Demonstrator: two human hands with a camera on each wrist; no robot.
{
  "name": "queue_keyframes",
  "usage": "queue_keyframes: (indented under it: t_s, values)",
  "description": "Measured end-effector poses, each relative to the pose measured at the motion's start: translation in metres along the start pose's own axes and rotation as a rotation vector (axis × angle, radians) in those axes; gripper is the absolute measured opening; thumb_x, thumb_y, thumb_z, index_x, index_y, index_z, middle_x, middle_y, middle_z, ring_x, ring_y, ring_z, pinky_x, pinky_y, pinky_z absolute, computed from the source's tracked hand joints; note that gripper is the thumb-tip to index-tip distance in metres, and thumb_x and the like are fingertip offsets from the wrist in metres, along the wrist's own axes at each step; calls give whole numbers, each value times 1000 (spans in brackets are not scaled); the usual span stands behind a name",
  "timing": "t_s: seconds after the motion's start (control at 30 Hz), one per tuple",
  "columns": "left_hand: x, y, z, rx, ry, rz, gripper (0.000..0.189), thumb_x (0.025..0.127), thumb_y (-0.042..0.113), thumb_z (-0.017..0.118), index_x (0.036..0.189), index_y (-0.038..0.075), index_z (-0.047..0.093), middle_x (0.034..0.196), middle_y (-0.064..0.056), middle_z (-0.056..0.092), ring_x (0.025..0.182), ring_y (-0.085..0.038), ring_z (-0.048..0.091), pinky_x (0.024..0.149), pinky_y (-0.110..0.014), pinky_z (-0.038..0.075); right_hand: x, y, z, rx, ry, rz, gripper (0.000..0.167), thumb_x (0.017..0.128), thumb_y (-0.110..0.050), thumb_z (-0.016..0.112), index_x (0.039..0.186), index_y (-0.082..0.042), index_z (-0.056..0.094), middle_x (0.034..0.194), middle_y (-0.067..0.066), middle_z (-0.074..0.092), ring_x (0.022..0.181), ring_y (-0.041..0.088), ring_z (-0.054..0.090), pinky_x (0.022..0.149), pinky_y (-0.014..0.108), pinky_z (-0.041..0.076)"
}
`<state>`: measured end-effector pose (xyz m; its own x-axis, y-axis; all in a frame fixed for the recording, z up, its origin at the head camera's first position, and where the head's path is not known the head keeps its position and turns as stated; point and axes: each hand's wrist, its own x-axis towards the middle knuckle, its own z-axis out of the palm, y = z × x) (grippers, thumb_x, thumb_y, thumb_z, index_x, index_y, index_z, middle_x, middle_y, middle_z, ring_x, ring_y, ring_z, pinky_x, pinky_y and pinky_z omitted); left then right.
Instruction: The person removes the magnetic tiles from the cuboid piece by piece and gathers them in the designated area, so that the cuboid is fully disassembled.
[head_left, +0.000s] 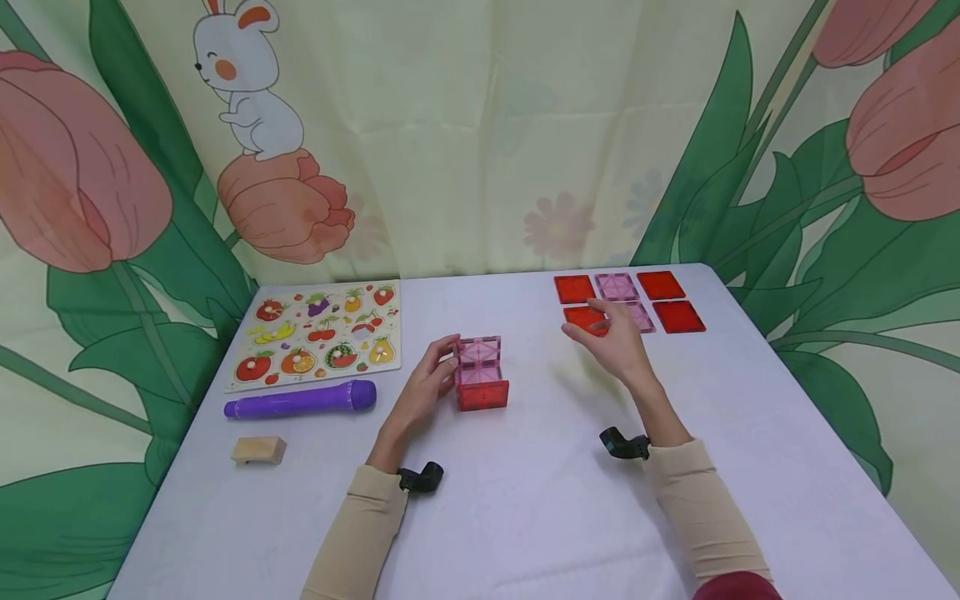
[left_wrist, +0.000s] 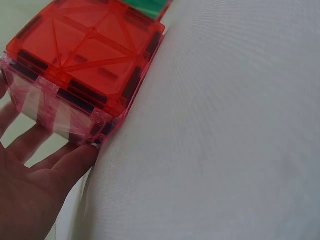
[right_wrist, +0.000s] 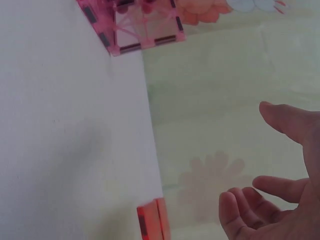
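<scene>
One translucent, square-panelled plastic box (head_left: 483, 395) touches the left hand (head_left: 426, 383).

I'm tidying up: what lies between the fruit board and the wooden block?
The purple microphone lies between the fruit board and the wooden block, as the head view shows.

Soft light, faint shadows, dim wrist views
</scene>
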<state>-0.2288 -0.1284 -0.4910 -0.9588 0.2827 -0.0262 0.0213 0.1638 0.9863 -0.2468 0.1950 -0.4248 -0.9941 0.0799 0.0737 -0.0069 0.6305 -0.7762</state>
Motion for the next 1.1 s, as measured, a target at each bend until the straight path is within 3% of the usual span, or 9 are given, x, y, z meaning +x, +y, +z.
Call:
queue_keyframes:
  t_s: [0.23,0.47,0.8,1.1]
  values:
    - [-1,1,1,4,16,19,48,106,35,46,152,28,37,156,-3,37,148,-29,37,115,-56,40,-10,-17,18,-8,-50,-84,71,88,-43,74,145,-10,49,142,16,49,115,33,58,86,48,61]
    - [1,0,0,0,12,31,52,106,35,47,154,22,35,156,-3,38,147,-29,39,116,-54,40,-23,-29,37,-4,-120,-147,69,87,-44,75,142,-10,52,138,13,53,112,31,61,86,44,61]
    - [1,0,-1,-20,-13,10,56,104,38,51,155,23,33,158,-3,35,146,-27,41,116,-50,40,-38,-41,64,-11,-233,-208,57,89,-35,75,136,-8,57,131,11,58,108,27,63,88,40,61]
    - [-1,1,-1,-31,-14,-2,51,105,32,51,153,28,34,159,-3,34,146,-27,41,117,-50,39,-47,-46,78,-23,-324,-236,46,86,-32,78,124,-8,65,117,7,66,105,22,63,89,37,60]
